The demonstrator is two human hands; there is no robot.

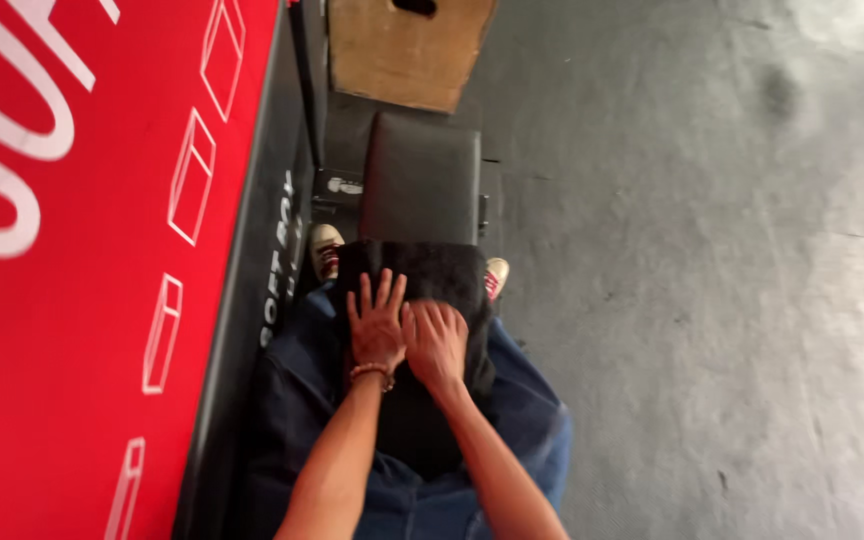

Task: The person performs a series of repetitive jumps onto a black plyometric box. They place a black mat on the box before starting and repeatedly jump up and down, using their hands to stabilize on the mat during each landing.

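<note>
Looking down over a padded black bench [420, 180], taken as landmark throughout. Far left of the bench: a large red soft box [82, 260] with white lettering and outlined cube figures, its black side panel [252, 300] running alongside the bench. Just left of the bench's near end: one pale shoe with red trim [325, 248], partly hidden. On the near end of the bench, draped over its edge: a dark towel [432, 275], both hands resting flat on top. Left hand [376, 325]: palm down on the towel, fingers spread and extended toward the bench's far end, a beaded bracelet [374, 372] at the wrist. Right hand [435, 340]: palm down just beside and touching the left, fingers close together, slightly curled over the cloth; nothing pinched by either hand. Below the bench's near end: blue denim trousers [522, 420] on either side of the forearms. Just right of the near end: a second shoe [496, 275], mostly covered. Beyond the bench's far end: a wooden box [402, 50] with a cut-out handle. Right of the bench: grey rubber floor [712, 300], scuffed, with bright patches.
</note>
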